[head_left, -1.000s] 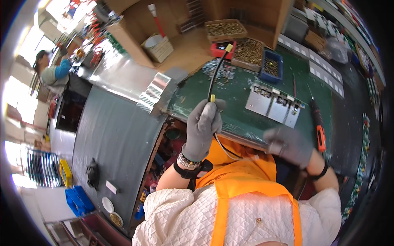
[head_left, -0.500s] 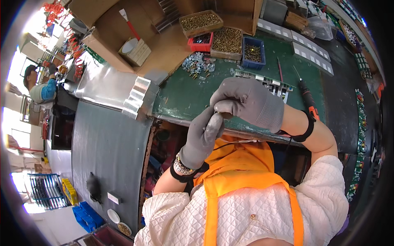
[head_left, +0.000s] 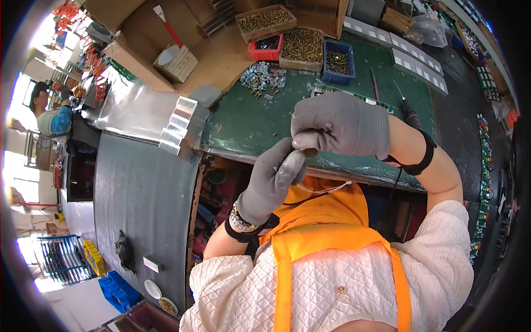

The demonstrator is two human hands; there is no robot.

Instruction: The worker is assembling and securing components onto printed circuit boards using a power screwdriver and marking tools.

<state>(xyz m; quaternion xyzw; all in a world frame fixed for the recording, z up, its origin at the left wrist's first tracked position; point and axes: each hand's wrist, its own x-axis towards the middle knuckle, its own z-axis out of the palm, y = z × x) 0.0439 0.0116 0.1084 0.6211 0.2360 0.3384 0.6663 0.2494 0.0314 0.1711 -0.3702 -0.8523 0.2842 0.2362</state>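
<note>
In grey gloves, my left hand [head_left: 268, 185] and my right hand [head_left: 332, 124] meet at the fingertips above the front edge of the green bench mat [head_left: 238, 124]. Both are closed in a pinch. A tiny brass-coloured glint shows between them, but the fingers hide most of what they hold. Partly covered behind my right hand lies a green circuit board [head_left: 381, 104]. One small loose screw [head_left: 275, 134] rests on the mat beyond my left fingertips. Farther off is a pile of small clear-blue pieces [head_left: 255, 76] with a few brass screws at its edge.
Brass screws fill a wooden tray [head_left: 301, 48] and a blue bin [head_left: 338, 62], beside a red bin [head_left: 265, 50]. To the right lie a thin screwdriver [head_left: 374, 83] and a power screwdriver [head_left: 408, 110]. Finned metal strips [head_left: 178, 126] sit left. Another person [head_left: 52, 113] is at far left.
Both hands stay pinched together, with my right hand shifted slightly to the right. It now covers more of the circuit board, and my forearm hides the power screwdriver's handle. The view has shifted a little.
</note>
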